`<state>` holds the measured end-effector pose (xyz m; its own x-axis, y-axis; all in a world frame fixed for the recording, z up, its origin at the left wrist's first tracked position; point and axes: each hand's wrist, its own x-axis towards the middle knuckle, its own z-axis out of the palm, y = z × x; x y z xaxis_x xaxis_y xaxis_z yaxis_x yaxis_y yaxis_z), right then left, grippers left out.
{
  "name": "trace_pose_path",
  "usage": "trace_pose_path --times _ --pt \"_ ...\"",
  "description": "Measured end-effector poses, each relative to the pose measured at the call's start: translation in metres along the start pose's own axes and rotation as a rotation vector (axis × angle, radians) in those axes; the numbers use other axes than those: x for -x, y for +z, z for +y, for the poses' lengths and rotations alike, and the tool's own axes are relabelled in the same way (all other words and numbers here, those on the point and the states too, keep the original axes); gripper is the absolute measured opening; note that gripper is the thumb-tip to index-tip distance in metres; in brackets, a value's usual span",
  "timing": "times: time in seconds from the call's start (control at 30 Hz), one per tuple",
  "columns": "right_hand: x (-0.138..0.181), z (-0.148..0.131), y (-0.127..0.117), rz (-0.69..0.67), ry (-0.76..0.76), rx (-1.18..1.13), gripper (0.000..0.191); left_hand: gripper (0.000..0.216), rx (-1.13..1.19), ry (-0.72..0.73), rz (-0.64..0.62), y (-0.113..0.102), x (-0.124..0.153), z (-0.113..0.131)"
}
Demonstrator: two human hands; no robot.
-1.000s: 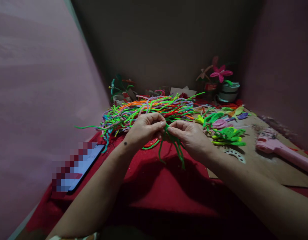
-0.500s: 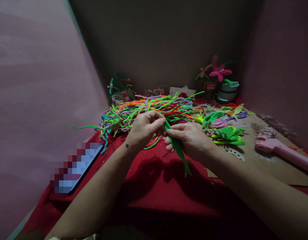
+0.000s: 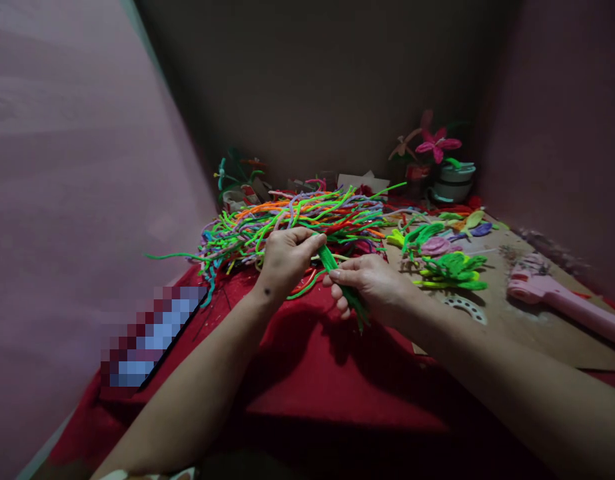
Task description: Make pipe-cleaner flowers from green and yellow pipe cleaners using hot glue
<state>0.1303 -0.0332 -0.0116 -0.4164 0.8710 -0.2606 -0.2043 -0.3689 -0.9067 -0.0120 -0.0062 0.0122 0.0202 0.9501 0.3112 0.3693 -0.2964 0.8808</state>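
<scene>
Between my two hands is a flat strip of green pipe cleaners (image 3: 328, 259), laid side by side, with loose ends hanging below. My left hand (image 3: 290, 257) pinches its upper end between thumb and fingers. My right hand (image 3: 364, 283) grips it lower down, thumb on top and fingers curled beneath, hiding part of it. Just behind the hands lies a large heap of pipe cleaners (image 3: 297, 217) in green, orange, purple, red and blue. Both hands are above the red cloth (image 3: 287, 393).
A phone (image 3: 162, 340) with a blurred screen lies at left. At right, a cardboard sheet (image 3: 522, 340) bears green fuzzy leaves (image 3: 454, 270), a perforated white arc (image 3: 466, 310) and a pink handled tool (image 3: 562, 297). Behind stand a pink flower (image 3: 438, 145) and a pale pot (image 3: 452, 183).
My left hand has shifted slightly left and my right hand slightly lower, so more of the green strip shows between them. Its hanging end sits a little higher and further left.
</scene>
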Motion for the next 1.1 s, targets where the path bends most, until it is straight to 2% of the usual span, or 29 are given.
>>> trace_pose_path --times 0.1,0.17,0.23,0.37,0.43,0.77,1.1 --pt "-0.001 -0.002 -0.003 -0.014 -0.013 -0.001 0.019 0.025 0.288 -0.226 -0.310 0.000 -0.002 -0.004" --pt "-0.003 -0.002 -0.006 -0.013 -0.021 -0.005 0.018 0.026 0.359 -0.281 -0.387 0.004 -0.001 -0.006" --pt "-0.005 0.000 -0.007 -0.005 -0.020 -0.016 0.017 0.028 0.337 -0.254 -0.329 0.008 0.001 -0.006" --pt "-0.007 0.005 -0.007 -0.020 -0.022 -0.028 0.017 0.035 0.266 -0.170 -0.105 0.013 0.004 -0.004" --pt "-0.007 0.006 -0.007 -0.023 -0.037 -0.017 0.016 0.037 0.266 -0.166 -0.050 0.012 0.003 -0.003" --pt "-0.006 0.006 -0.004 -0.003 -0.044 0.029 0.018 0.042 0.244 -0.078 0.055 0.009 -0.005 -0.013" --pt "-0.012 0.010 -0.013 0.066 -0.122 0.051 0.020 0.031 0.461 -0.179 0.066 0.004 -0.013 -0.019"
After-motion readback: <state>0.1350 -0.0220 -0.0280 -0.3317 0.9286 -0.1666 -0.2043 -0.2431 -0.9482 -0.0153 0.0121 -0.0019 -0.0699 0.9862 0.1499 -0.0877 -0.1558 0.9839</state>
